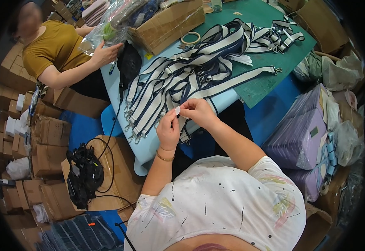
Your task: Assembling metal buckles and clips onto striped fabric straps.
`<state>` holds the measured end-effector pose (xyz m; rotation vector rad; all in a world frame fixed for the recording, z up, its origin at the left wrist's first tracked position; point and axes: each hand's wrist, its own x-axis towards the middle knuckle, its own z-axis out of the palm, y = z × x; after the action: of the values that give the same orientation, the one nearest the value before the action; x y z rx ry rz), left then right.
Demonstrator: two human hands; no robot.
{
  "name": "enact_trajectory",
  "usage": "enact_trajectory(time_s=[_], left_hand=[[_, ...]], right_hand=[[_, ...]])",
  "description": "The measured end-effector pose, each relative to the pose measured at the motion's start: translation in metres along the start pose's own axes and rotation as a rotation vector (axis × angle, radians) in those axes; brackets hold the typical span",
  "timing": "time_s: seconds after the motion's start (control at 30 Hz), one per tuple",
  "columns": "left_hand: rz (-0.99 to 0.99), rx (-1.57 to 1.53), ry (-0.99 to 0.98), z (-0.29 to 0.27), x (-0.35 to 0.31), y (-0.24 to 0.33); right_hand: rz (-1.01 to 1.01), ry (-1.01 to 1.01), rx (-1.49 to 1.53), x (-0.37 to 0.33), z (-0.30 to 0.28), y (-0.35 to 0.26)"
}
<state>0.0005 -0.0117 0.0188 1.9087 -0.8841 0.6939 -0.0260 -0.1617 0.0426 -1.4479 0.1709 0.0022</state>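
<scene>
A small white round piece, perhaps a sticker or tag, is pinched between the fingertips of both hands at the table's near edge. My left hand holds it from the left, fingers curled, a bracelet on the wrist. From the right, my right hand closes thumb and forefinger on its other edge. Just beyond my hands lies a large heap of white-and-navy webbing straps with metal snap hooks. One strap stretches out to the right, its hook over the green mat. Some straps hang beneath my hands.
A green cutting mat covers the table's right side. Tape roll and open cardboard box stand at the back. A co-worker in mustard handles a clear bag near a black bag. Purple stacked goods stand right; boxes left.
</scene>
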Motion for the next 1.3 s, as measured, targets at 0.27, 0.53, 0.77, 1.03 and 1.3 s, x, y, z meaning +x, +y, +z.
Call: enact_trajectory(time_s=[0.27, 0.53, 0.77, 1.03, 1.3], left_hand=[[-0.002, -0.013, -0.022, 0.002, -0.001, -0.003], [0.02, 0.011, -0.034, 0.002, 0.0, -0.005], [0.056, 0.042, -0.027, 0.003, 0.0, -0.004], [0.037, 0.006, -0.066, 0.002, -0.004, -0.002], [0.055, 0.057, -0.04, 0.003, -0.005, -0.005]], right_hand=[[-0.114, -0.009, 0.111, 0.001, 0.002, 0.019], [-0.141, -0.013, 0.141, 0.0, 0.0, 0.022], [-0.161, -0.003, 0.154, 0.0, -0.001, 0.028], [0.057, -0.152, 0.3, 0.008, -0.022, 0.013], [-0.201, 0.007, 0.183, -0.001, -0.002, 0.021]])
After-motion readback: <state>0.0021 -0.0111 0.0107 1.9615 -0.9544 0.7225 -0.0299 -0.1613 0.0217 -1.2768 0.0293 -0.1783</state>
